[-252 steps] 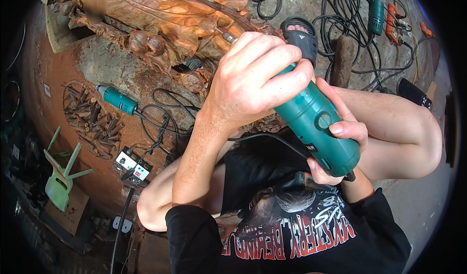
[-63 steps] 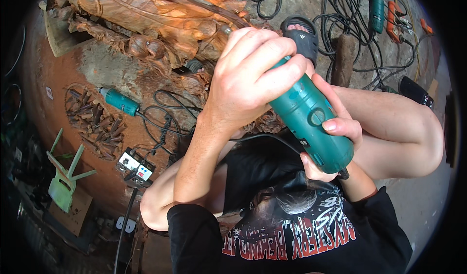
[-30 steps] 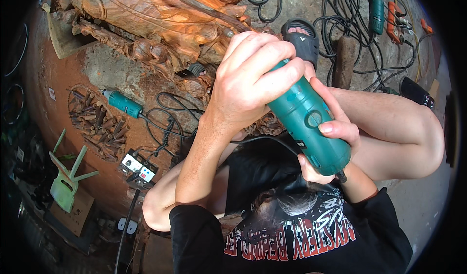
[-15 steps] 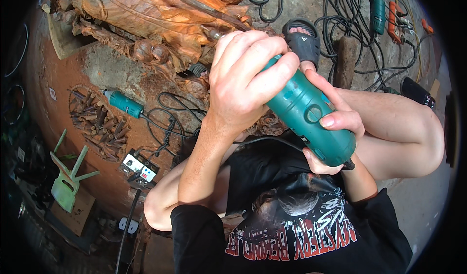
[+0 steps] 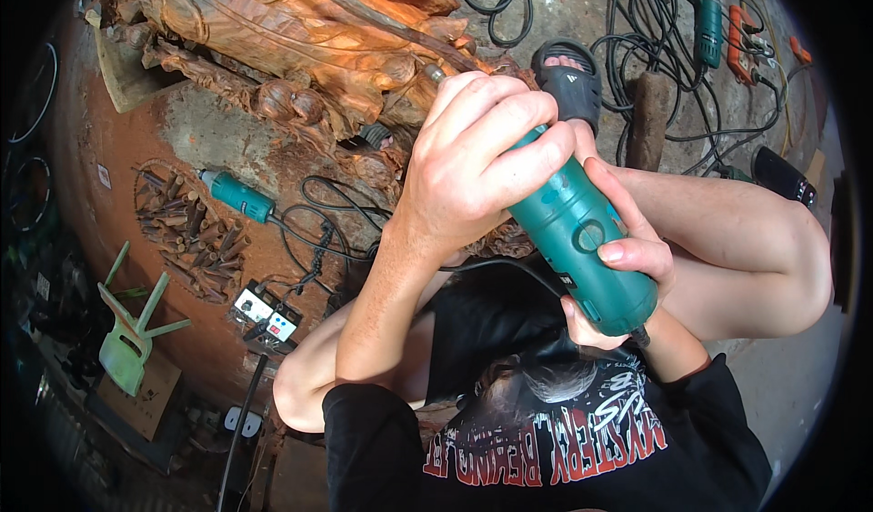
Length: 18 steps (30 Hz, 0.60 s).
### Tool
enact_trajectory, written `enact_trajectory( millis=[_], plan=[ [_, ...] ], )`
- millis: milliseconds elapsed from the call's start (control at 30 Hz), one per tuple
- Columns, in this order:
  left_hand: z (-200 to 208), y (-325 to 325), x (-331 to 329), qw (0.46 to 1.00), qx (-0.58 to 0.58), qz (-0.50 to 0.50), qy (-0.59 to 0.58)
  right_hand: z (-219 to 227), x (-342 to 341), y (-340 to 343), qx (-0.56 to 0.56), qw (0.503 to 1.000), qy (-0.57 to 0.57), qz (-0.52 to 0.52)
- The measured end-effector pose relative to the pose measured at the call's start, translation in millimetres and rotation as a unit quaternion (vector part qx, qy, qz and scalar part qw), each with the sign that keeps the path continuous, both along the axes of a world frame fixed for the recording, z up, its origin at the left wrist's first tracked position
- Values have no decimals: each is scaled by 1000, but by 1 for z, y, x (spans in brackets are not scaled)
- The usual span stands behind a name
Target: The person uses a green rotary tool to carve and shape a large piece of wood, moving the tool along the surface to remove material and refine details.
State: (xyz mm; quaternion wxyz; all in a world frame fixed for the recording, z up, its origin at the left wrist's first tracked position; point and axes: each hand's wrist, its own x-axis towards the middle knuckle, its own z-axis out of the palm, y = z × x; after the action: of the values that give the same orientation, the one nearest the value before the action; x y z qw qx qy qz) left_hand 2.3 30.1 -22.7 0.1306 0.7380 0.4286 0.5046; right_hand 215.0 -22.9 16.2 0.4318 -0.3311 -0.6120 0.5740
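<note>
A green die grinder (image 5: 582, 235) is held in both of my hands, its body slanting from the lower right to the upper left. My left hand (image 5: 468, 162) wraps round its front end. The fingers of my right hand (image 5: 632, 248) close round the rear of the body, thumb near a round cap, and a black cord leaves the back end. Past my left knuckles shows a metal tip (image 5: 435, 73), right by the orange-brown carved wood sculpture (image 5: 291, 48). Whether the tip touches the wood I cannot tell; my left hand hides part of the tool.
A second green grinder (image 5: 238, 195) lies beside a pile of carving bits (image 5: 195, 239) on the dusty floor. A socket box (image 5: 264, 314) and a pale green stool (image 5: 127, 348) are at left. Tangled cables (image 5: 637, 48), a third grinder (image 5: 709, 25) and an orange power strip (image 5: 738, 44) lie upper right.
Both hands and the grinder have shifted slightly right, and the grinder's body now stands a little steeper. Its front end has moved right along the carving. My grip looks the same.
</note>
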Motion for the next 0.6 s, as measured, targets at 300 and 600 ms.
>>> enact_trajectory(
  millis=[300,600],
  plan=[
    [-3,-1,0,1000,1,4,-5,3,-3,2,14,1000,-26,-7],
    [-1,-3,0,1000,2,7,17,5,3,9,-24,1000,-3,17]
  ],
)
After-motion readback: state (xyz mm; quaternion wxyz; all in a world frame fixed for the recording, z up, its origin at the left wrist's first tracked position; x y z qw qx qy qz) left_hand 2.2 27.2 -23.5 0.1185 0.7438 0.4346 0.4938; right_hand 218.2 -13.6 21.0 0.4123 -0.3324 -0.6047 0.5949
